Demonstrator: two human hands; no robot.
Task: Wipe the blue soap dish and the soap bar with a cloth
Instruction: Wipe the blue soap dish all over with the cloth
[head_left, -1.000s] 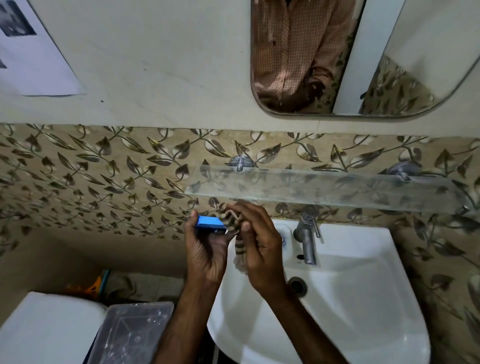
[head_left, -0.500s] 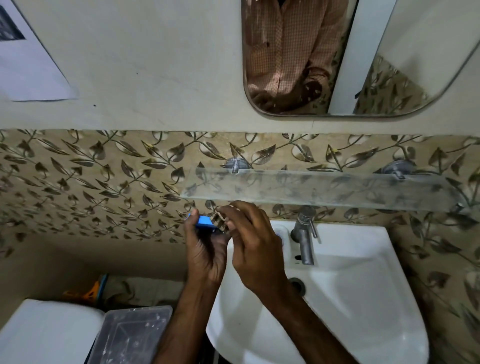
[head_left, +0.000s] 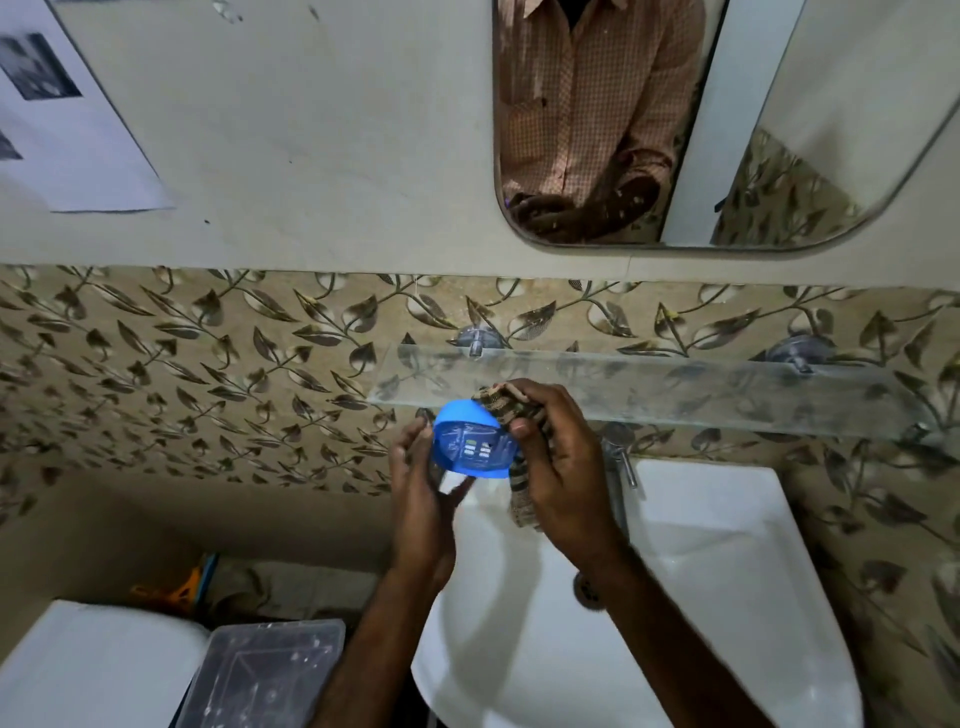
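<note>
The dish (head_left: 467, 447) is held up in the air over the back-left corner of the sink (head_left: 727, 519), just below the front edge of the glass shelf (head_left: 675, 389), tipped so that its hollow faces the camera. The left hand (head_left: 421, 493) has it from the left and below, fingers curled round the near-left rim. The right hand (head_left: 561, 467) is bunched tight round the striped cloth (head_left: 501, 402), thumb pressing a wad of it onto the dish's upper-right rim while a loose tail hangs down past the palm. The cloth thus touches the rim only, and the hollow lies down and to the left of the right thumb, open and unobstructed. Judging by that, the wiping hand is as near as it need be, and the next stroke probably wants the wad drawn leftward across the inside while the left hand steadies or turns the dish. The oval seems to run roughly across, from one hand toward the other (the tilt makes this hard to be sure of). No soap bar can be made out, so that part of the task looks not yet reached. The tap (head_left: 618, 457) stands just right of the right hand.
</note>
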